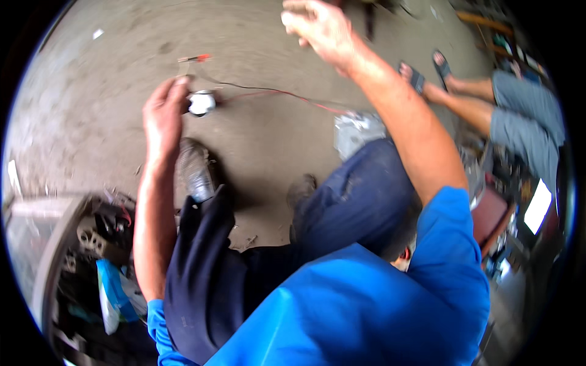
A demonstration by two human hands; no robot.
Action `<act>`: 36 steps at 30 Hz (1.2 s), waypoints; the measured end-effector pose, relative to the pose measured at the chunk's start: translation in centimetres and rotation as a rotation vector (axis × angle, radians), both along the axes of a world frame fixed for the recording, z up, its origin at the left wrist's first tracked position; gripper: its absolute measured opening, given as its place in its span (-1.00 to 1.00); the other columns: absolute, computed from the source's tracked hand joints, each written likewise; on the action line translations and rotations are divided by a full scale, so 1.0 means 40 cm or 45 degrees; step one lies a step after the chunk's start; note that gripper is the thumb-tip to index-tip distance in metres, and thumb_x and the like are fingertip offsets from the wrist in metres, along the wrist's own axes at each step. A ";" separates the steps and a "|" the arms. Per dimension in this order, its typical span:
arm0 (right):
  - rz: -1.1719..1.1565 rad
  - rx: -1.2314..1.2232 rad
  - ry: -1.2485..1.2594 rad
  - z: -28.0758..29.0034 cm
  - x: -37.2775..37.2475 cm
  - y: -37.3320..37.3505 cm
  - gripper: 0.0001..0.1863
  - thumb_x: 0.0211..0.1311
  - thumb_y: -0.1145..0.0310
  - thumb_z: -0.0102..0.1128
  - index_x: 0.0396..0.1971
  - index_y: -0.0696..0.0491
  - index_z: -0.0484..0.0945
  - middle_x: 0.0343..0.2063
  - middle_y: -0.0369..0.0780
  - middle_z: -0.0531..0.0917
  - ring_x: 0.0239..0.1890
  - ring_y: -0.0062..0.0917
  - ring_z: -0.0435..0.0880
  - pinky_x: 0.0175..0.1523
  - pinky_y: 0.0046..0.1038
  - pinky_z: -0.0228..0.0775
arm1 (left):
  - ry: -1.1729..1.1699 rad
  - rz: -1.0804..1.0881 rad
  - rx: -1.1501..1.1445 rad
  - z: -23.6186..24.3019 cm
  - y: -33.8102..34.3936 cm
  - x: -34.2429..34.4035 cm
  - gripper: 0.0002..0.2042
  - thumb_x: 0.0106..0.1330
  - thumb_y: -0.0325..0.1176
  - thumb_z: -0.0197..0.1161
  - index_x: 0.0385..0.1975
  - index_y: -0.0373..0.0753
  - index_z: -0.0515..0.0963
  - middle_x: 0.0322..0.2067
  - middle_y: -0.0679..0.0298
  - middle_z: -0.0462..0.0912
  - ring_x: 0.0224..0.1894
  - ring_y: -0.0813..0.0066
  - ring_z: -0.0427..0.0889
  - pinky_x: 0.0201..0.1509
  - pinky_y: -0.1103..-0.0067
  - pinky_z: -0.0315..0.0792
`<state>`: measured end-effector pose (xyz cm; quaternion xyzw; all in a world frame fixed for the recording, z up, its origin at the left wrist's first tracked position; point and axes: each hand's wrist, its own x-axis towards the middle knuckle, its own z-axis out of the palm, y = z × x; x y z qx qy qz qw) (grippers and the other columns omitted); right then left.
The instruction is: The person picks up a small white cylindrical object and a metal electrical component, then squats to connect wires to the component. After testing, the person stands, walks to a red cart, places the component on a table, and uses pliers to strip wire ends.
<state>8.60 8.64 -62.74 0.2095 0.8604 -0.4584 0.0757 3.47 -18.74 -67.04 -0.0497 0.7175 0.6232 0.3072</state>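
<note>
My left hand [165,110] is closed in a pinch, and what sits between its fingertips is too small and blurred to name. Right beside those fingers is a small round thing with a white face and dark rim [202,103]; whether I hold it or it lies on the floor, I cannot tell. A red-and-black clip [198,58] shows just beyond the fingertips. Thin black and red wires [274,90] run from there to a pale grey boxy thing [357,133] by my right knee. My right hand [323,33] is raised at the far side, blurred, fingers apart, holding nothing visible.
Another person's legs and sandalled feet [421,79] are at the right. A glass-panelled frame [46,244], metal parts and a blue-and-white bag [116,296] crowd the lower left. More clutter and a brown seat-like thing [490,216] stand at the right. The floor [110,73] is bare concrete.
</note>
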 end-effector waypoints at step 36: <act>-1.804 -1.320 0.354 -0.264 0.759 -0.048 -0.47 0.31 0.28 -0.03 0.19 0.03 0.00 0.11 -0.08 0.26 0.08 -0.06 0.37 0.12 -0.11 0.27 | 1.011 -1.445 -0.493 0.168 0.419 0.088 -0.68 0.09 -0.45 0.30 -0.13 -0.27 0.46 -0.19 0.15 0.51 -0.17 0.31 0.52 -0.10 0.46 0.42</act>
